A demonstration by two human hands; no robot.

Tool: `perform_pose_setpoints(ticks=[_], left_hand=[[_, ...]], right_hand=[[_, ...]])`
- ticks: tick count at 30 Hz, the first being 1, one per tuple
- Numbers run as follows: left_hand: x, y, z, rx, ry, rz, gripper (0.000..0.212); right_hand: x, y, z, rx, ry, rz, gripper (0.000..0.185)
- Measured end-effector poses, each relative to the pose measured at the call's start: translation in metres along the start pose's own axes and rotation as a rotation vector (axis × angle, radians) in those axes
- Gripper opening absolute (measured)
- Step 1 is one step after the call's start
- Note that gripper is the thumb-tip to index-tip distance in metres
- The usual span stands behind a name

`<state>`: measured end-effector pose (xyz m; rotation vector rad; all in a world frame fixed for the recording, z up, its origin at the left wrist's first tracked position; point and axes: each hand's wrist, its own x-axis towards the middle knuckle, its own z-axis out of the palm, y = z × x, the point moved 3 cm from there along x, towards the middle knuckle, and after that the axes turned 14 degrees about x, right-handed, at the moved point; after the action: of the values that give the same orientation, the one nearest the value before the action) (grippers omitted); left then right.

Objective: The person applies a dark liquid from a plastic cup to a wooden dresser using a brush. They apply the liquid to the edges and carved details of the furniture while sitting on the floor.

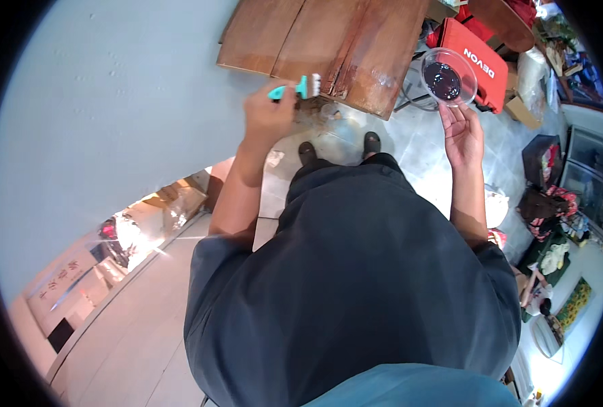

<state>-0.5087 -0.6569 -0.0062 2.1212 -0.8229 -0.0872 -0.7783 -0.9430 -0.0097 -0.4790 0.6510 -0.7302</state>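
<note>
My left hand (271,112) grips the turquoise handle of a small brush (301,89). Its white bristles point right, close to the lower edge of a brown wooden panel (327,40); whether they touch the wood I cannot tell. Seams run between the panel's boards, and the right-hand board has a glossy, wet-looking reddish surface. On the other side, my right hand (463,133) holds a clear plastic bowl (466,76) from below by its rim. Dark reddish-brown liquid (442,81) lies in the bowl.
A red DEVON case (476,63) stands behind the bowl, with a cardboard box (522,112) beside it. A pale grey surface (103,112) fills the left. My feet (371,142) stand on floor tiles below the panel. Another person (535,292) is at far right.
</note>
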Motion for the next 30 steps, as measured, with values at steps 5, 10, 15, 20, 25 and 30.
perform_pose_setpoints(ticks=[5, 10, 15, 20, 25, 30], left_hand=[[-0.017, -0.023, 0.002, -0.38, 0.093, -0.359, 0.016], [-0.032, -0.022, 0.027, -0.453, 0.121, -0.363, 0.015], [-0.014, -0.009, 0.045, -0.405, 0.11, -0.262, 0.014], [-0.003, -0.022, 0.058, -0.301, 0.002, -0.303, 0.016], [-0.002, -0.032, 0.035, -0.46, 0.093, -0.522, 0.018], [-0.003, -0.003, 0.059, -0.593, 0.065, -0.551, 0.018]], right_hand=[[0.013, -0.02, 0.016, 0.042, -0.062, -0.078, 0.031], [0.027, -0.035, 0.03, 0.055, -0.035, -0.044, 0.03], [0.031, -0.036, 0.054, 0.028, -0.027, -0.046, 0.033], [0.027, -0.035, 0.071, 0.004, -0.061, -0.037, 0.037], [0.026, -0.046, 0.057, 0.018, -0.046, -0.081, 0.034], [0.033, -0.05, 0.038, 0.057, -0.079, -0.069, 0.034]])
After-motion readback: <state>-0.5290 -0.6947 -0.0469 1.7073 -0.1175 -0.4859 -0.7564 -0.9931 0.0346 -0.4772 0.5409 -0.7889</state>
